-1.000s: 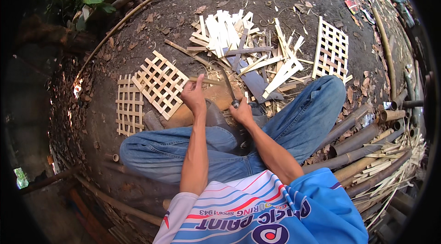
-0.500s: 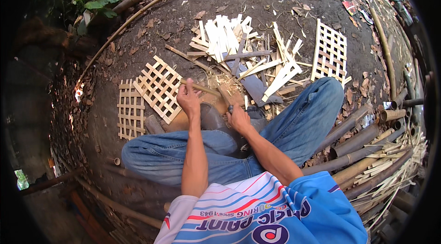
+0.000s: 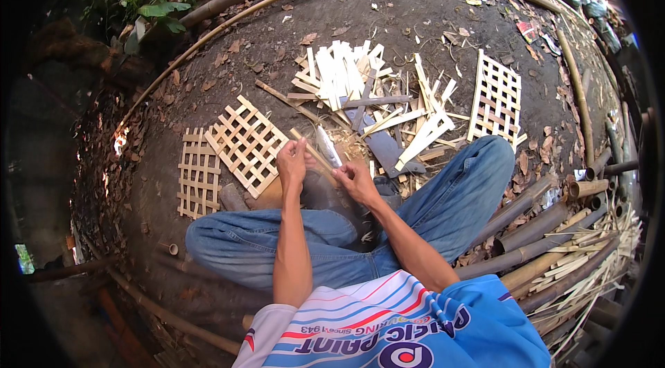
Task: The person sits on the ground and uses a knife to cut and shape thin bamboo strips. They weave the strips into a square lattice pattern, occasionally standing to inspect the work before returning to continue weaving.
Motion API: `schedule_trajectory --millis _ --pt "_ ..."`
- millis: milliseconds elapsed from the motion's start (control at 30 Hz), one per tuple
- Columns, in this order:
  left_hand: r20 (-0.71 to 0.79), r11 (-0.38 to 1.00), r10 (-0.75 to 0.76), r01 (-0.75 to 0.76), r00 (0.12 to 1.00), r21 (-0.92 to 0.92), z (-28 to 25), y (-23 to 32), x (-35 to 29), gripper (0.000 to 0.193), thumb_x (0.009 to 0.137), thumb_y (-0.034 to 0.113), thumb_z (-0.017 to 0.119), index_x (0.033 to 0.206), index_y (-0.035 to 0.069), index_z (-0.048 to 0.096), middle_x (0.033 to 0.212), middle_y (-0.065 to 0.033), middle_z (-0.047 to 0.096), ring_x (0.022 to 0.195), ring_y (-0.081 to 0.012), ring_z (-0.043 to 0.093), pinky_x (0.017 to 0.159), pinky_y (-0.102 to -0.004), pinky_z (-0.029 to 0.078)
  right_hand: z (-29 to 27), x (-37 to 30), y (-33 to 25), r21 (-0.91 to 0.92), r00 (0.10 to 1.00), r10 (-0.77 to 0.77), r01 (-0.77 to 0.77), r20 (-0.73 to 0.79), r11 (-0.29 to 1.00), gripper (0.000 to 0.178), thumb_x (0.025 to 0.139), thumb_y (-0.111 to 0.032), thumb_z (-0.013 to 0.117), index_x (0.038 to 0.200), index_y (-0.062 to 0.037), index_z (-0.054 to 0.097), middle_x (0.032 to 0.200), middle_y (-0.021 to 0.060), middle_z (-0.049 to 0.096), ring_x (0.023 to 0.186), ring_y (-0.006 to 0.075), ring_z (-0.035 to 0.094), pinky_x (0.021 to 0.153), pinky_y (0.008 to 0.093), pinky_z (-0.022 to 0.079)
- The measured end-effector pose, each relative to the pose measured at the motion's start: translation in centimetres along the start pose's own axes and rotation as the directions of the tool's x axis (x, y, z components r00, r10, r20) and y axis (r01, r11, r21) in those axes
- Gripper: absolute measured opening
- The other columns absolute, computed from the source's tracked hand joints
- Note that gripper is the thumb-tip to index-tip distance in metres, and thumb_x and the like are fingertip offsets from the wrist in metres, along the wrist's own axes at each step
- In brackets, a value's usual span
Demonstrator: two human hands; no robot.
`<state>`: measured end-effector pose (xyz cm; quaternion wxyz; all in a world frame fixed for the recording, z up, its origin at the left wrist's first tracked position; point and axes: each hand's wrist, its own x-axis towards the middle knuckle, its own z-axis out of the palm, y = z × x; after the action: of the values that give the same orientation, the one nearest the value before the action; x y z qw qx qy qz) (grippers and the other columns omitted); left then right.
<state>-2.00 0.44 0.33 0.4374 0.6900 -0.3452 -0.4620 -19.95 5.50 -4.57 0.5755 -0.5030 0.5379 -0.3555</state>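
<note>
Your left hand [image 3: 291, 162] pinches a strip [image 3: 314, 152] between closed fingers; the strip slants down toward your right hand [image 3: 356, 181]. That hand's fingers curl shut round the knife [image 3: 327, 146], its blade pointing away from you beside the strip. A lattice [image 3: 248, 146] lies just left.

Readable print on the person's shirt [image 3: 388, 299]: large dark-blue capitals [image 3: 329, 346] across the chest, upside down from the wearer's side. Nearer the lap, smaller lettering [image 3: 364, 330], part multicoloured, ending in digits. Nearer the collar, a round dark-blue badge [image 3: 406, 356] bearing one letter. Red wrapper [image 3: 528, 32] on ground: print too small.
</note>
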Motion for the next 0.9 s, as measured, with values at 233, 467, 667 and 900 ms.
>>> schedule_trajectory --millis 233,467,667,900 --pt "-0.011 0.985 0.067 -0.065 0.998 0.163 0.8 -1.9 0.2 0.038 0.100 0.031 0.057 0.082 -0.001 0.061 0.061 -0.0074 0.059 0.049 -0.0138 0.057 0.046 -0.0293 0.048 -0.2 1.1 4.1 0.184 0.918 0.227 -0.174 -0.325 0.967 0.017 0.098 -0.020 0.063 0.093 -0.0037 0.060 0.073 0.0034 0.065 0.060 0.0105 0.058 0.052 0.0254 0.045" --pt "0.113 0.999 0.015 -0.019 0.994 0.034 2.3 -2.7 0.2 0.030 0.103 0.029 0.055 0.096 0.002 0.065 0.072 -0.0065 0.065 0.059 -0.0118 0.063 0.053 -0.0238 0.051 0.2 2.5 7.7 0.114 0.846 0.171 -0.131 -0.506 0.985 0.018 0.098 -0.014 0.060 0.110 -0.0011 0.056 0.088 0.0087 0.069 0.070 0.0143 0.064 0.059 0.0291 0.052" --pt "0.176 0.982 -0.092 0.060 0.980 0.181 1.6 -3.2 0.0 0.027 0.102 0.027 0.054 0.101 0.003 0.067 0.080 -0.0057 0.068 0.067 -0.0117 0.065 0.061 -0.0252 0.052 -2.7 10.3 -1.9 0.273 0.902 0.135 -0.019 -0.411 0.962 0.035 0.094 -0.022 0.061 0.117 0.0040 0.059 0.098 0.0152 0.069 0.087 0.0211 0.068 0.075 0.0359 0.054" --pt "0.252 0.985 -0.088 0.046 0.964 0.167 2.8 -3.1 0.3 0.026 0.101 0.027 0.056 0.101 0.003 0.067 0.084 -0.0046 0.069 0.070 -0.0106 0.064 0.064 -0.0241 0.051 -9.7 17.7 4.2 -0.044 0.888 0.176 -0.214 -0.425 0.976 0.043 0.097 -0.018 0.055 0.136 -0.0008 0.049 0.124 0.0170 0.059 0.086 0.0223 0.066 0.069 0.0336 0.058"
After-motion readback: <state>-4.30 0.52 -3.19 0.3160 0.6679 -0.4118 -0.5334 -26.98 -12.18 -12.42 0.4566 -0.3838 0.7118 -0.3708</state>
